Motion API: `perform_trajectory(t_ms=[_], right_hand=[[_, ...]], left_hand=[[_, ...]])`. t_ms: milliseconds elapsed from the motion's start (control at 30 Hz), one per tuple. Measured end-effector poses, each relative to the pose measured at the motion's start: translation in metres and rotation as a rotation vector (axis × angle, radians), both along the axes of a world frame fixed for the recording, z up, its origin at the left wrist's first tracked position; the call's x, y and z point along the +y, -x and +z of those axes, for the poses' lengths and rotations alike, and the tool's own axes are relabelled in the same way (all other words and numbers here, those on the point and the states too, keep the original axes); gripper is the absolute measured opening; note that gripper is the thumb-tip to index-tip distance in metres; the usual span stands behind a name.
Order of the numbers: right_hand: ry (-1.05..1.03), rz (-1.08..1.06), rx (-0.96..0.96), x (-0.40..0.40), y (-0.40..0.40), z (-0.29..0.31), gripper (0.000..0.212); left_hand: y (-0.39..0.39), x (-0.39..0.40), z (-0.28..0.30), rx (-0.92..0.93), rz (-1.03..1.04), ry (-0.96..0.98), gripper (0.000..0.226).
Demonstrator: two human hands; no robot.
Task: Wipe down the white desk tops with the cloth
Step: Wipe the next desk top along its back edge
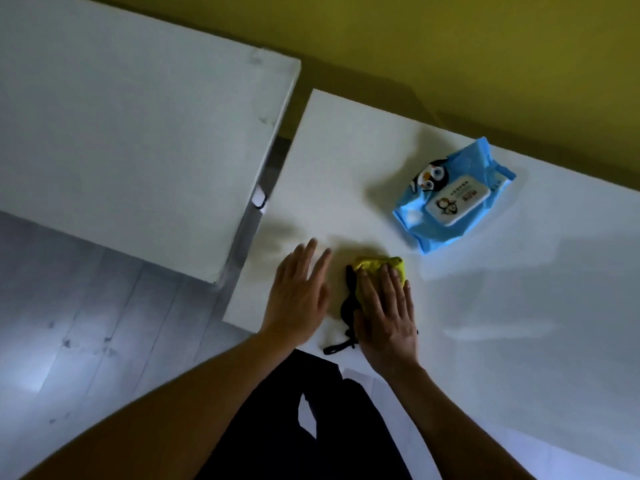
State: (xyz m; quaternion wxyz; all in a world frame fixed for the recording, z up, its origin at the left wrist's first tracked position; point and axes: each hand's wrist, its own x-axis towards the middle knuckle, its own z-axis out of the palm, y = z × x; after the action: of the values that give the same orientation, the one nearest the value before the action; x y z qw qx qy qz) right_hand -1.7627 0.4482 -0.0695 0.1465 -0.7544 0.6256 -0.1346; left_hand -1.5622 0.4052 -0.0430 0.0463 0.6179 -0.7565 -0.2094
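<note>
Two white desks here, set at an angle with a gap between them — the left desk is bare as far as I can see, and the right desk is where the action is, up against a yellow-green wall. Sitting on the right desk toward the wall is a blue pack of wet wipes, lid closed, well apart from the hands, so probably just parked out of the wiping path. Down near the front corner, the right hand lies flat on the yellow cloth, fingers straight and spread, pressing it onto the surface rather than gripping it, which makes sense for wiping since a flat palm spreads the pressure. There's a black part and strap poking out beside the palm; can't tell whether it belongs to the cloth. The left hand is just beside it, fingers straight and holding nothing — blurry, so I can't tell if it touches the desk, maybe bracing.
</note>
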Motion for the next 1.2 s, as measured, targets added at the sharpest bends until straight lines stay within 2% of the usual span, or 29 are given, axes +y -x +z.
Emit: perform_trajectory(t_ms=[100, 167, 300, 500, 800, 967, 1100, 1200], right_hand=[[0.01, 0.065, 0.001, -0.018, -0.043, 0.0, 0.065], [0.002, 0.13, 0.005, -0.031, -0.066, 0.0, 0.066], [-0.001, 0.337, 0.032, -0.062, -0.088, -0.006, 0.06], [0.085, 0.713, 0.011, -0.102, -0.103, -0.009, 0.05], [0.14, 1.423, 0.06, -0.13, -0.173, -0.012, 0.044], [0.217, 1.485, 0.13, -0.129, -0.19, -0.014, 0.042], [0.223, 1.394, 0.206, -0.136, -0.188, -0.008, 0.047], [0.241, 1.249, 0.198, -0.188, -0.17, -0.005, 0.044]], left_hand=[[-0.051, 0.064, -0.011, -0.026, 0.134, 0.001, 0.066], [-0.069, 0.098, -0.014, -0.031, 0.155, -0.049, 0.071], [-0.077, 0.123, -0.021, -0.037, 0.16, -0.06, 0.067], [-0.053, 0.131, -0.021, -0.058, 0.278, -0.002, 0.061], [0.013, 0.141, -0.034, -0.056, 0.617, 0.124, 0.06], [0.031, 0.134, -0.034, -0.085, 0.737, 0.136, 0.059], [0.035, 0.129, -0.032, -0.093, 0.781, 0.125, 0.087], [0.035, 0.13, -0.029, -0.119, 0.77, 0.118, 0.095]])
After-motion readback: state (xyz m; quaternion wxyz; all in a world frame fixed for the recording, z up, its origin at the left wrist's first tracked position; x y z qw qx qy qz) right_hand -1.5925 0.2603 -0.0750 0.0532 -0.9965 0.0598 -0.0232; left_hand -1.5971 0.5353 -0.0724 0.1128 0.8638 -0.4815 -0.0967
